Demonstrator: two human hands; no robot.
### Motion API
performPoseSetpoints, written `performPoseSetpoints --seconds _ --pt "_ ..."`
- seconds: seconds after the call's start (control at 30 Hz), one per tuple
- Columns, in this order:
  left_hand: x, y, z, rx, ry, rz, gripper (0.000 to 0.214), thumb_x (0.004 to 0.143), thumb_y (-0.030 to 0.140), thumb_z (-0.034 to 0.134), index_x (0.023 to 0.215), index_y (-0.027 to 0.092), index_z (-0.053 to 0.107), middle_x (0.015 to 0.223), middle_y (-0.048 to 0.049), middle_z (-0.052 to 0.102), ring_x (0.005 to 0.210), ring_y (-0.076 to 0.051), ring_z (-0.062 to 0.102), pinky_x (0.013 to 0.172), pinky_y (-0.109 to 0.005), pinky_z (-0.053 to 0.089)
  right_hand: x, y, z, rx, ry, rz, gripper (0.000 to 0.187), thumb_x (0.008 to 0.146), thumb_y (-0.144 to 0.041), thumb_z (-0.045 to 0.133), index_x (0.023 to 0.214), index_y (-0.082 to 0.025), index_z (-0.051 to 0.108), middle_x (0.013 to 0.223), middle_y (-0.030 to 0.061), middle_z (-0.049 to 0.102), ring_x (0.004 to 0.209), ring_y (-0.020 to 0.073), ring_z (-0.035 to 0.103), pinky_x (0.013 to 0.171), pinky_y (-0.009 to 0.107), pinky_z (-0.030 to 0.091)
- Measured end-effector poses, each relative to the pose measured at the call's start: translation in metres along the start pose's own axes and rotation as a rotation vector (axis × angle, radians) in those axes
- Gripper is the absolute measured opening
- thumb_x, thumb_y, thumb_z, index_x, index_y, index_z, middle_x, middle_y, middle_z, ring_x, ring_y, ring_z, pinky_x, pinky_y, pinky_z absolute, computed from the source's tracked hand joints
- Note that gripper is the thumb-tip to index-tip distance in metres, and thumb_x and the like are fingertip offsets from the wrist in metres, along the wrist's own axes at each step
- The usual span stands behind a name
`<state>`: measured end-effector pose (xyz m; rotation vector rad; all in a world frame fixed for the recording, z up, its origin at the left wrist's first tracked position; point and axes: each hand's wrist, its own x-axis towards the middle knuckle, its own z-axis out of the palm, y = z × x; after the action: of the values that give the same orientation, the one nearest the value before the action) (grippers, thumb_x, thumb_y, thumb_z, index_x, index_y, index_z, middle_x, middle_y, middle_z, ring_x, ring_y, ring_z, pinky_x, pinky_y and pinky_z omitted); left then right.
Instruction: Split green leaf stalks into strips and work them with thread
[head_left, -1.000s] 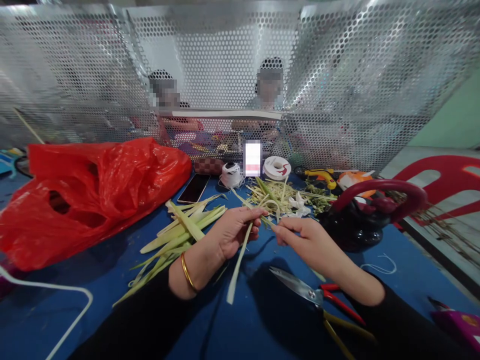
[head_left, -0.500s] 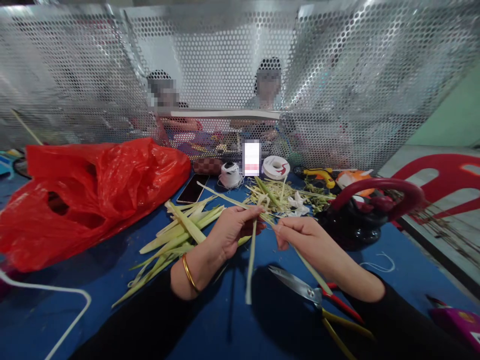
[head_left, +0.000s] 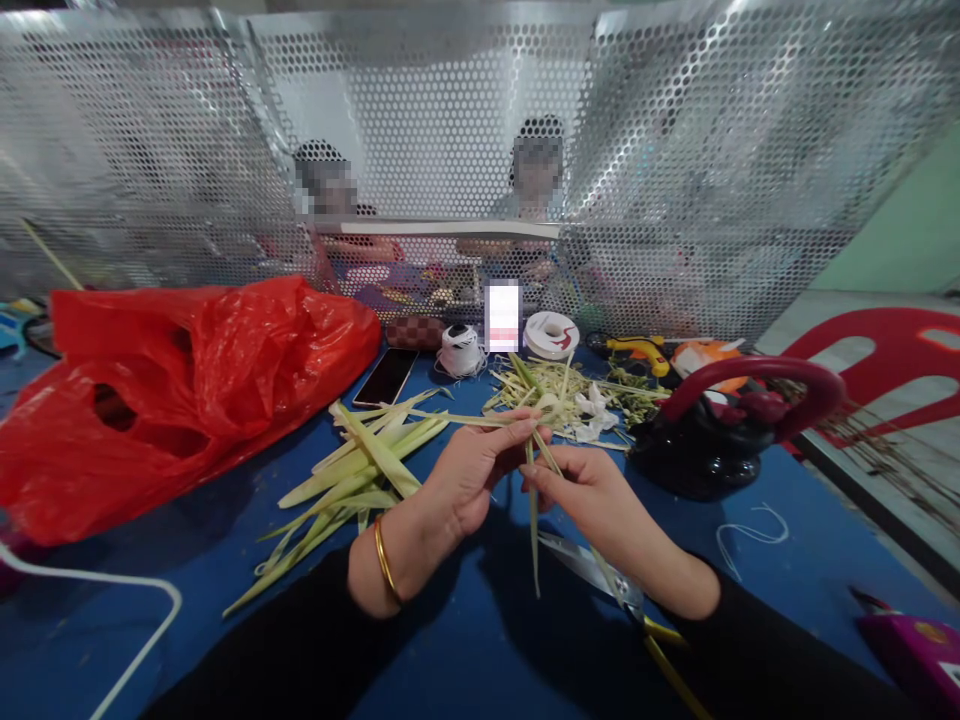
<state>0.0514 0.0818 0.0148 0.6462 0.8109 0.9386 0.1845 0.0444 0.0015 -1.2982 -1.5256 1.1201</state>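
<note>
My left hand (head_left: 476,465), with a gold bangle at the wrist, pinches the crossing of several narrow pale green leaf strips (head_left: 534,535). One strip hangs down in front; another reaches left over the pile. Close on its right, my right hand (head_left: 592,490) is closed on a strip that slants down from the crossing, its tail passing under the palm. Scissors (head_left: 592,568) lie beneath my right hand, their handles partly covered by my arm. Left of my hands is a heap of broad pale leaves (head_left: 390,455).
A red plastic bag (head_left: 225,370) spreads across the left. Behind my hands are a dark phone (head_left: 386,378), white string (head_left: 460,350), a white spool (head_left: 551,335) and leaf scraps (head_left: 555,385). A dark pot (head_left: 697,450) stands right. Perforated metal (head_left: 450,120) separates two people beyond.
Both hands have drawn closer together, the right moving left and slightly down along its strip. The hanging strip has shifted right. My right sleeve now covers the red scissor handle.
</note>
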Motion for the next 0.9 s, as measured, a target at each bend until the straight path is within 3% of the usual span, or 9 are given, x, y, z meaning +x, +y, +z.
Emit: performPoseSetpoints --seconds 0.27,0.43,0.7,0.9 --pt "-0.003 -0.003 0.007 -0.077 0.165 -0.038 0.007 0.072 0.009 0.068 0.077 0.013 0.070 0.068 -0.0047 0.071 0.064 -0.013 0.064 0.061 -0.022 0.048 -0.007 0.003 0.007 -0.061 -0.061 -0.039 0.028 0.080 -0.030 0.054 0.056 -0.018 0.050 0.051 -0.0056 0.040 0.051 0.0097 0.036 0.050 0.024 0.027" --pt "-0.001 -0.008 0.004 -0.054 0.131 0.002 0.014 0.066 0.011 0.074 0.080 0.011 0.069 0.068 -0.0046 0.069 0.060 -0.012 0.063 0.060 -0.022 0.048 -0.009 0.001 0.012 -0.038 -0.054 -0.052 0.031 0.081 -0.031 0.054 0.054 -0.018 0.046 0.052 -0.0053 0.039 0.052 0.0096 0.035 0.050 0.024 0.027" --pt "-0.002 -0.002 0.006 -0.062 0.018 0.028 0.027 0.058 0.015 0.082 0.083 0.013 0.072 0.073 -0.0033 0.070 0.061 -0.010 0.061 0.057 -0.019 0.046 -0.006 -0.002 0.012 0.144 0.009 -0.029 0.031 0.079 -0.036 0.057 0.053 -0.018 0.051 0.052 -0.0018 0.051 0.053 0.0124 0.046 0.053 0.026 0.037" --pt "-0.006 -0.003 0.009 -0.059 0.109 0.050 0.026 0.053 0.006 0.082 0.075 0.015 0.071 0.071 0.0006 0.068 0.063 -0.010 0.060 0.059 -0.020 0.045 -0.010 -0.003 0.015 0.138 -0.048 -0.017 0.032 0.079 -0.034 0.058 0.053 -0.018 0.051 0.052 -0.0019 0.050 0.053 0.0115 0.043 0.053 0.025 0.035"
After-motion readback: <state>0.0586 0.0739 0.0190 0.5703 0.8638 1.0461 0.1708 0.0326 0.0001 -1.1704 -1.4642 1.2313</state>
